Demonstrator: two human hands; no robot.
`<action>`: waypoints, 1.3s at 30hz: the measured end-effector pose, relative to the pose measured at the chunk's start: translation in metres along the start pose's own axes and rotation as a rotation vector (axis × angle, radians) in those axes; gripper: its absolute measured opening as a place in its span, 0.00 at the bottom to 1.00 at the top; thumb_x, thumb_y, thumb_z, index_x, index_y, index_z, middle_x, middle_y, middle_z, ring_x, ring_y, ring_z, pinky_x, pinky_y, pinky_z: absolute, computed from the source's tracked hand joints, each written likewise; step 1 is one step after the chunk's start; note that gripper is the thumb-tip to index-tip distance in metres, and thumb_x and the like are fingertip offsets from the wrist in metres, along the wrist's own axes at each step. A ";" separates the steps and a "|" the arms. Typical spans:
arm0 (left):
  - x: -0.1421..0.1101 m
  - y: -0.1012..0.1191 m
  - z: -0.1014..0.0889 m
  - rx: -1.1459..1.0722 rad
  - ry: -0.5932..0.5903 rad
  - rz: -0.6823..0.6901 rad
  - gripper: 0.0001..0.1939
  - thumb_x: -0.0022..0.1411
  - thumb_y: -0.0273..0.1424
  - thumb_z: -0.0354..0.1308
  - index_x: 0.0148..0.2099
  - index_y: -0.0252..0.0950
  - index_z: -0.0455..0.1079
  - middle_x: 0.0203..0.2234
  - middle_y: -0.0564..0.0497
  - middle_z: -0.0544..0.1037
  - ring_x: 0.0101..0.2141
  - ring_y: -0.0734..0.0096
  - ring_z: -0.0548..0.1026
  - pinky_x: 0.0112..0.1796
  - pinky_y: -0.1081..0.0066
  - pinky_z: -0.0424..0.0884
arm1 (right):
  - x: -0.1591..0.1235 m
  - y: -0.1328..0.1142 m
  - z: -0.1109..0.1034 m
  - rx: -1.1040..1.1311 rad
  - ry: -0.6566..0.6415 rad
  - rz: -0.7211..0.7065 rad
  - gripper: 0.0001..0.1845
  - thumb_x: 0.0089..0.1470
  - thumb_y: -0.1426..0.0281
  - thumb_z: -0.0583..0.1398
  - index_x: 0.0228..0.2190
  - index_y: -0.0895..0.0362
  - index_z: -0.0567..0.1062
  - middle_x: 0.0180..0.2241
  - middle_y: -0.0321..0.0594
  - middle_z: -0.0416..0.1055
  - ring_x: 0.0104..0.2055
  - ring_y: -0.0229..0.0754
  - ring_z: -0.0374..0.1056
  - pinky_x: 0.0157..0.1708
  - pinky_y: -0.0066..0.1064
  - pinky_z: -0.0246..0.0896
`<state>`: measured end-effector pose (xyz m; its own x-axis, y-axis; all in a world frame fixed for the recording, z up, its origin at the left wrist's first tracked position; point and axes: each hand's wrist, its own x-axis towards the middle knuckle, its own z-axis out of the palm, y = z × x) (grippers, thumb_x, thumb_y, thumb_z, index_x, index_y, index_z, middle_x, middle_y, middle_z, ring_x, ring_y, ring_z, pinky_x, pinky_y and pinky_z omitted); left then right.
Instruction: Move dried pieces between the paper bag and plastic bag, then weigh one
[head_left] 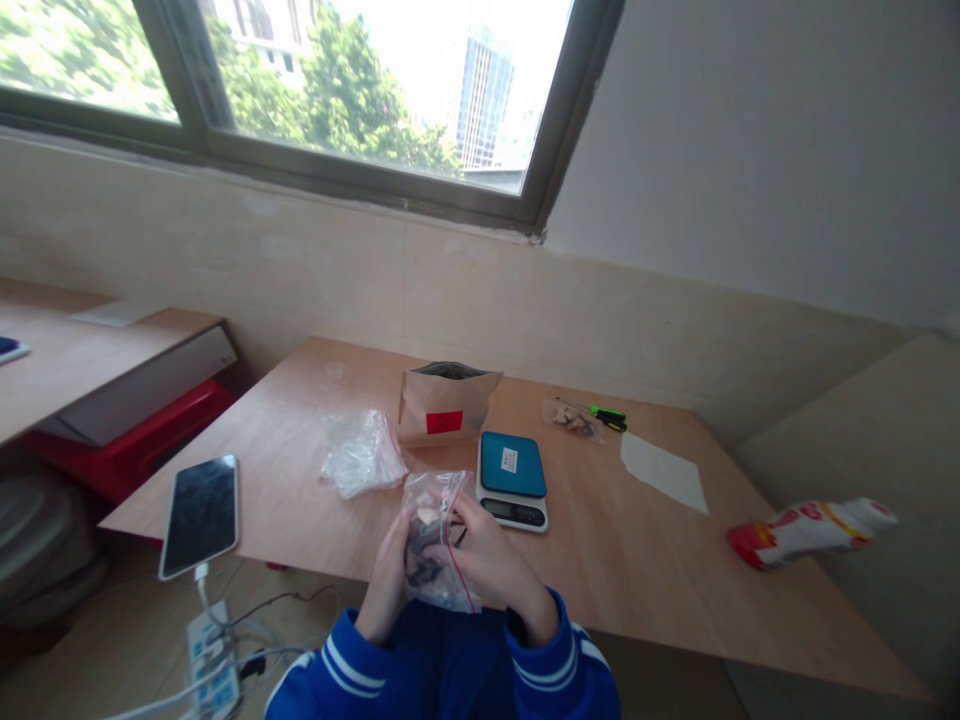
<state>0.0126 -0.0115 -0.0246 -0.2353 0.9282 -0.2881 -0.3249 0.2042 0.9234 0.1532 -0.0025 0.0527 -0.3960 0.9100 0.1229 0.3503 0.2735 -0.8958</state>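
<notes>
A clear zip-lock bag (439,592) with dark and pale pieces in it is held up at the table's front edge. My left hand (388,575) is closed on its left side. My right hand (487,550) grips the right side by the red zip strip, partly behind the plastic; some fingertips are hard to make out. Just beyond my right hand lies a small kitchen scale (513,468) with a blue top and a dark display. A stack of clear plastic bags (360,455) rests left of it, and a brown paper pouch (450,400) with a red label stands open behind.
Farther right lie a small filled bag (574,420), green-and-black screwdrivers (611,415) and a white paper sheet (664,472). A red-and-white bottle (810,530) is at the right edge. A phone (201,515) with a cable overhangs the left edge, above a power strip (213,660).
</notes>
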 end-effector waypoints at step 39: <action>-0.010 0.014 0.005 -0.240 0.048 -0.044 0.26 0.64 0.47 0.46 0.55 0.37 0.68 0.51 0.47 0.74 0.53 0.65 0.70 0.57 0.63 0.60 | 0.002 -0.016 0.010 -0.165 0.158 0.121 0.24 0.42 0.83 0.62 0.43 0.56 0.74 0.42 0.43 0.73 0.46 0.46 0.70 0.47 0.36 0.63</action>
<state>0.0146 -0.0162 -0.0073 -0.2573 0.9032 -0.3437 -0.5432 0.1590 0.8244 0.1387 -0.0079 0.0627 -0.2100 0.9730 0.0955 0.5259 0.1947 -0.8280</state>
